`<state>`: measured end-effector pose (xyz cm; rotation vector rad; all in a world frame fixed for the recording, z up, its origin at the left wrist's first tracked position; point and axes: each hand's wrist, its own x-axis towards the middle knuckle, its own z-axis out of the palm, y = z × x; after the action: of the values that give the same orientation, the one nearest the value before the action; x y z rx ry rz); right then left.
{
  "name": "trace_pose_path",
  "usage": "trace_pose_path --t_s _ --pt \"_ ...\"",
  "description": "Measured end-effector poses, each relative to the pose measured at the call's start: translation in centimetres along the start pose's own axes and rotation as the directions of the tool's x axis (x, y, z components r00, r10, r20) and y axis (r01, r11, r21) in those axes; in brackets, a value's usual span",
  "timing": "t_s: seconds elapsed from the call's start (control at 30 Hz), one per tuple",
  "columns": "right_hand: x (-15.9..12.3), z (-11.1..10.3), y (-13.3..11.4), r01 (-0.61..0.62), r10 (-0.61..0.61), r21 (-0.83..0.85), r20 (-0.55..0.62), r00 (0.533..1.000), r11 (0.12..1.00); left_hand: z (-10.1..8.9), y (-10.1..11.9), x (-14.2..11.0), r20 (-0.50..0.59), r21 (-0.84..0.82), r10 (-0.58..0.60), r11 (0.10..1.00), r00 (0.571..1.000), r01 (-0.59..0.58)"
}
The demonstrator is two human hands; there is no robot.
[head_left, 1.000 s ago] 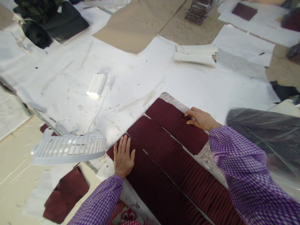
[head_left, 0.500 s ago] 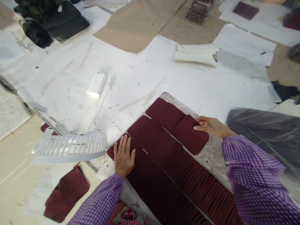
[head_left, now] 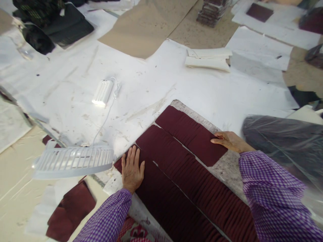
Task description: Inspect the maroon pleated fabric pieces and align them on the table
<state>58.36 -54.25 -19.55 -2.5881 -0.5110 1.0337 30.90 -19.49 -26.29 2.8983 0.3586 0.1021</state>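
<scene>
Three rows of overlapping dark maroon fabric pieces [head_left: 176, 168] are being kept laid out on a speckled grey board [head_left: 227, 166], near the middle of the scene and running from its far left corner toward the near right. The far, shortest row [head_left: 190, 134] is being touched at its right end by the right hand [head_left: 230, 141], whose fingers are being held straight and close together, flat against the edge of the last piece; nothing is being gripped. The near row [head_left: 161, 198] is being pressed at its left end by the left hand [head_left: 132, 168], laid palm down with the fingers stretched out and slightly spread (again nothing is being held). Both arms are being covered by purple and white checked sleeves [head_left: 272, 195].

Just left of the left hand, a white plastic slatted grille [head_left: 73, 161] is being seen raised over the surface, with a thin white cable running from it toward a small white ribbed box [head_left: 103, 93] farther away. A loose maroon fabric piece [head_left: 70, 210] is lying at the near left. The white paper sheet [head_left: 176, 77] is being spread under everything, and folded cream paper pieces [head_left: 208, 58] are resting on its far side. At the right, a clear plastic bag over dark material [head_left: 285, 144] is lying close beside the right arm. A stack of dark pieces [head_left: 212, 11] is standing at the far edge.
</scene>
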Motion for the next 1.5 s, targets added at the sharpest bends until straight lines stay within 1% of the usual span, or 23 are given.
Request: trace_pose_path --t_s 0.17,0.3,0.37,0.43,0.5,0.57,0.63,0.67,0.77,0.8,0.83,0.87,0.93,1.03,1.17,1.23,1.3,1.37,1.4,1.47,1.5 --pt "0.4 -0.1 0.1 0.016 -0.015 -0.041 0.02 1.0 0.999 0.0 0.0 0.1 -0.002 0.008 -0.001 1.0 1.0 0.001" --pt "0.5 0.2 0.0 -0.002 0.003 -0.126 0.009 1.0 0.992 0.0 0.0 0.1 0.01 0.013 -0.004 1.0 1.0 0.004" --pt "0.3 0.5 -0.2 -0.042 0.034 -0.196 -0.047 0.998 0.98 0.0 0.0 0.1 0.007 0.006 -0.007 1.0 1.0 0.007" --pt "-0.2 0.9 -0.6 -0.082 0.044 -0.267 -0.145 0.989 0.96 0.0 0.0 0.1 -0.002 -0.009 -0.009 1.0 1.0 0.009" --pt "-0.8 1.3 -1.5 -0.096 0.011 -0.325 -0.255 0.967 0.941 0.0 0.0 0.0 -0.007 -0.024 -0.011 1.0 1.0 0.011" --pt "-1.3 1.9 -2.9 -0.062 -0.067 -0.362 -0.333 0.941 0.93 0.0 0.0 0.0 -0.005 -0.024 -0.013 1.0 1.0 0.012" --pt "-1.1 3.1 -4.7 0.01 -0.162 -0.374 -0.376 0.913 0.927 -0.1 0.0 0.0 0.004 -0.007 -0.007 1.0 1.0 0.007" --pt "-0.7 4.0 -5.5 0.054 -0.214 -0.374 -0.401 0.891 0.926 -0.1 0.0 0.1 0.005 0.003 -0.002 1.0 1.0 0.002" --pt "1.5 7.2 -7.8 0.141 -0.326 -0.372 -0.499 0.803 0.917 -0.2 0.0 0.1 0.01 0.016 0.005 1.0 1.0 -0.005" --pt "2.3 8.2 -8.3 0.149 -0.335 -0.368 -0.516 0.788 0.918 -0.2 0.0 0.1 0.013 0.014 0.001 1.0 1.0 -0.001" --pt "3.1 9.1 -8.6 0.154 -0.339 -0.364 -0.524 0.781 0.919 -0.2 0.0 0.1 0.015 0.01 -0.005 1.0 1.0 0.005" --pt "3.9 9.8 -8.9 0.155 -0.335 -0.358 -0.522 0.784 0.921 -0.2 0.1 0.2 0.018 0.005 -0.011 1.0 1.0 0.011" --pt "5.1 10.5 -9.4 0.155 -0.325 -0.343 -0.52 0.79 0.927 -0.1 0.1 0.2 0.02 -0.005 -0.022 1.0 1.0 0.022" --pt "6.8 10.6 -10.8 0.154 -0.309 -0.318 -0.526 0.792 0.936 -0.1 0.2 0.4 0.016 -0.019 -0.013 1.0 1.0 0.013" --pt "9.6 10.5 -14.7 0.141 -0.284 -0.29 -0.546 0.788 0.947 -0.3 0.3 0.3 -0.008 -0.014 0.006 1.0 1.0 -0.007" --pt "10.9 10.0 -16.4 0.131 -0.275 -0.284 -0.561 0.78 0.95 -0.4 0.3 0.2 -0.032 -0.016 0.024 1.0 0.999 -0.024" --pt "11.4 8.7 -17.4 0.142 -0.293 -0.295 -0.567 0.77 0.945 -0.4 0.3 0.2 -0.068 -0.031 0.046 0.998 0.997 -0.048" --pt "10.4 7.5 -17.1 0.146 -0.303 -0.299 -0.588 0.75 0.943 -0.3 0.2 0.1 -0.109 -0.039 0.061 0.997 0.992 -0.066" --pt "9.4 7.1 -16.5 0.135 -0.293 -0.292 -0.611 0.735 0.947 -0.2 0.2 0.1 -0.127 -0.038 0.068 0.997 0.99 -0.073" --pt "6.9 7.3 -14.3 0.078 -0.234 -0.252 -0.683 0.692 0.965 -0.1 0.1 -0.1 -0.143 -0.032 0.073 0.996 0.987 -0.078" --pt "5.8 7.8 -13.0 0.019 -0.169 -0.209 -0.727 0.665 0.978 0.0 0.1 -0.2 -0.139 -0.032 0.072 0.997 0.988 -0.077"
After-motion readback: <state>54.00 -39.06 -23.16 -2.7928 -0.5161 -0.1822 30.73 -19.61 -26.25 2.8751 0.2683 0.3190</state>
